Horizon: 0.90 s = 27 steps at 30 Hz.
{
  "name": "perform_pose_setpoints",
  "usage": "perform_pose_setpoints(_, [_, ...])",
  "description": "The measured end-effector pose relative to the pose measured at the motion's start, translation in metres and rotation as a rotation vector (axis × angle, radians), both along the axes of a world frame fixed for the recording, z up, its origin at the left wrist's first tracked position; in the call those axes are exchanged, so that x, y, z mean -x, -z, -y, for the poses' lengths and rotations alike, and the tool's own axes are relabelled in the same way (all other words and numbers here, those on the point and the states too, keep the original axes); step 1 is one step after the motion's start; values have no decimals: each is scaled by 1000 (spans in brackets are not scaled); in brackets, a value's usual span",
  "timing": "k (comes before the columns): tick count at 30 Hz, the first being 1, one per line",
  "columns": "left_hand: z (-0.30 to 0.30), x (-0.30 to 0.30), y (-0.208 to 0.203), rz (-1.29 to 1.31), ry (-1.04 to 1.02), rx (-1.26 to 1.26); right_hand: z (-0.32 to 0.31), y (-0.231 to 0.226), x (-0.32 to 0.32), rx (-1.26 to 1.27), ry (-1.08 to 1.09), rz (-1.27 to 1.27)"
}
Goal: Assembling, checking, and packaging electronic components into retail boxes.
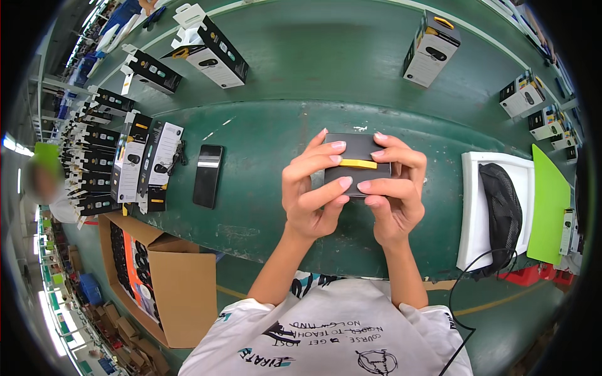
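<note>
Over the middle of the green table (251, 232), a dark box (357, 145) is seen from above between my two hands. A yellow strap handle (357, 164) runs across its top. My left hand (313, 188) grips the box's left side, with its fingertips on the top face. On the opposite side my right hand (398, 178) holds it the same way, fingers bent over the edge. Both thumbs meet the near side. The box's lower part is hidden below its top and by my hands.
A black phone (207, 176) lies left of my hands. Printed boxes crowd the far left, beside an open carton (182, 288). More boxes, such as an upright one (433, 50), stand along the far strip. At right, a white tray (470, 213) holds a black mesh bag (501, 213).
</note>
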<state>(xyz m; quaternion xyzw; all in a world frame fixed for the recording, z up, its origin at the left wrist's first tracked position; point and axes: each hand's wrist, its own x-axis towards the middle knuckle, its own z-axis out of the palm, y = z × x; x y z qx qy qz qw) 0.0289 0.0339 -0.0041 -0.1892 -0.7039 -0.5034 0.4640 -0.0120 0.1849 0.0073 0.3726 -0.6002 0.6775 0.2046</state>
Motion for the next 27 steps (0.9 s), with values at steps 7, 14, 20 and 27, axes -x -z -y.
perform_pose_setpoints(7, [-6, 4, 0, -28, -29, -53, 3, -6, -4, -20, 40, 79])
perform_pose_setpoints(14, [4, 2, 15, -42, 53, 24, -16, -4, 2, -216, 22, -68])
perform_pose_setpoints(20, [-3, 30, 12, -38, -20, -23, -7, -16, 9, -343, 362, -355])
perform_pose_setpoints(27, [0, 73, 15, -60, -50, -123, 11, -49, 39, -437, 386, -261])
